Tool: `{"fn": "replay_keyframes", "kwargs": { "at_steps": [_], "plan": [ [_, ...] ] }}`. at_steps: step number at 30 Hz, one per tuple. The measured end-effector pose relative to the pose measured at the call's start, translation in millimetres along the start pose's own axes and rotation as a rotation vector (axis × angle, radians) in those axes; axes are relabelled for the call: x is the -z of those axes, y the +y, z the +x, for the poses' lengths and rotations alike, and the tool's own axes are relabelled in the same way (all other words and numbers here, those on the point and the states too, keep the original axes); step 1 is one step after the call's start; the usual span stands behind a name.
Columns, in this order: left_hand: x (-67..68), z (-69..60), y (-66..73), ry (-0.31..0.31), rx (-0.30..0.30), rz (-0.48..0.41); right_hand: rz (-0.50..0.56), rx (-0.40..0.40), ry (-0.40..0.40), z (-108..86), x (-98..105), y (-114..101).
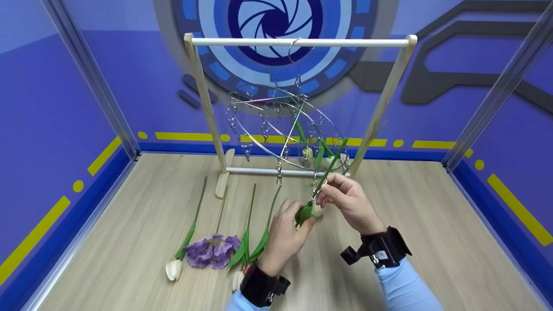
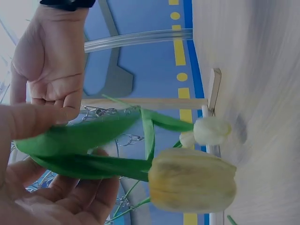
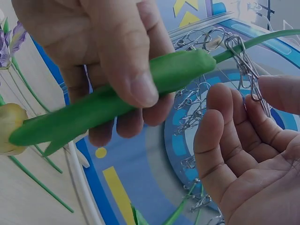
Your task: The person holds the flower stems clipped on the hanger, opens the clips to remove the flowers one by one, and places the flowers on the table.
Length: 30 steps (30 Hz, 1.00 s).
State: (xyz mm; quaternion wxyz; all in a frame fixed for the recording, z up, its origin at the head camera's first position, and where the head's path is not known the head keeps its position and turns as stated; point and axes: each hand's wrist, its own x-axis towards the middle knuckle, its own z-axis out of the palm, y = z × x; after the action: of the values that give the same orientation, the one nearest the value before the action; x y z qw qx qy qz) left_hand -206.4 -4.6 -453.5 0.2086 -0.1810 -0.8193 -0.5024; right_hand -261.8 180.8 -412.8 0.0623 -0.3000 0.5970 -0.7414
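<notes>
Blue panels (image 1: 26, 108) wall in the wooden tabletop (image 1: 414, 216). In the head view, your left hand (image 1: 283, 235) grasps a white tulip (image 1: 317, 210) under the wire hanger (image 1: 261, 100); a purple flower (image 1: 214, 251) and loose tulips (image 1: 173, 270) on the tabletop look left to do. In the left wrist view, two hanging tulips (image 2: 212, 130) seem finished. In the right wrist view, your right hand (image 3: 255, 154) pinches a metal clip (image 3: 240, 56) at the stem (image 3: 272, 38), its fastening apparently incomplete.
</notes>
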Motion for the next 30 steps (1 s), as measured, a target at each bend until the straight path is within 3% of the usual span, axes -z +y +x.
{"fn": "replay_keyframes", "kwargs": {
  "at_steps": [5, 11, 16, 22, 30],
  "plan": [
    [0.2, 1.4, -2.5, 0.056, -0.02, -0.029, 0.032, 0.012, -0.031, 0.2, 1, 1],
    [3.0, 2.4, -1.8, 0.068, 0.041, -0.162, 0.062, -0.01, -0.009, 1.2, 1, -1],
    [4.8, 2.2, -0.1, 0.069, 0.06, -0.194, 0.08, -0.03, 0.034, 1.4, 0, -1],
    [7.1, 3.3, -0.9, 0.002, 0.074, -0.263, 0.082, -0.036, 0.016, 0.0, 1, 0],
    [11.8, 4.7, 0.3, -0.125, 0.173, -0.44, 0.154, -0.071, -0.016, 2.0, 4, 0]
  ]
}}
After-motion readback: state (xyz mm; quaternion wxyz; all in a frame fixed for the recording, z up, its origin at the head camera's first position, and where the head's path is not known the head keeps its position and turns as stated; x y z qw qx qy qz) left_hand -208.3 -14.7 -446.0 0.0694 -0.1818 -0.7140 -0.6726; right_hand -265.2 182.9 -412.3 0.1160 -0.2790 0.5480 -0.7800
